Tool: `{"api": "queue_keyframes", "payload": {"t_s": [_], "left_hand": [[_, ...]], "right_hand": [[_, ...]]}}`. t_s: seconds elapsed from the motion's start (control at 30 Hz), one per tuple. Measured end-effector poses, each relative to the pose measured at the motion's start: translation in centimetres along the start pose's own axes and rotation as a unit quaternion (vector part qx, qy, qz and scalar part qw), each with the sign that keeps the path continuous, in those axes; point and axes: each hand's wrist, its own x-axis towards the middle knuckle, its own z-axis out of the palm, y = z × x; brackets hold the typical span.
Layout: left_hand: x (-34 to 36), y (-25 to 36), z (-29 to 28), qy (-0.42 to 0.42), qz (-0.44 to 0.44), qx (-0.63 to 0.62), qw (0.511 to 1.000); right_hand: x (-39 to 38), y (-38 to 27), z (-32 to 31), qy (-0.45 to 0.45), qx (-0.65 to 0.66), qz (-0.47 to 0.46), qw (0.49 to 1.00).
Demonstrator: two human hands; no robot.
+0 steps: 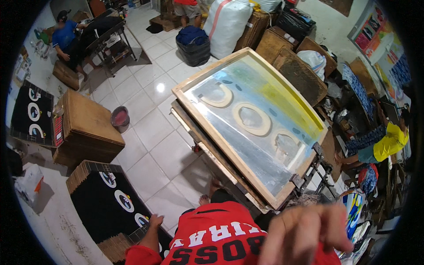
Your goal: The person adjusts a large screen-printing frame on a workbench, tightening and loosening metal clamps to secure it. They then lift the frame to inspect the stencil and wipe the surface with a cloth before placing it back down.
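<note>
My left hand rests low on the near edge of a stack of black printed sheets with white rings on them; its fingers are hidden. My right hand is raised close to the camera and blurred, with its fingers spread and nothing in it. It hovers beside the near corner of a large wooden screen-printing frame. The frame is tilted up on a metal stand, and its mesh shows three ring shapes with yellow and blue ink stains. My red shirt fills the lower middle.
A stack of brown cardboard and a red bucket stand on the white tile floor at left. More black printed sheets lie far left. A person in blue sits at the back, a person in yellow at right. A white sack and crates stand behind.
</note>
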Motion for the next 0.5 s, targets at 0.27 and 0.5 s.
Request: {"api": "queue_keyframes", "payload": {"t_s": [0.27, 0.5], "left_hand": [[-2.3, -10.1, -0.3, 0.134, -0.364, -0.489, 0.781], [8.4, 0.5, -6.1, -0.144, -0.108, -0.584, 0.792]], "right_hand": [[-2.1, 14.7, -22.3, 0.435, -0.284, 0.440, 0.732], [5.5, 24.3, -28.5, -0.021, -0.447, 0.485, 0.751]]}}
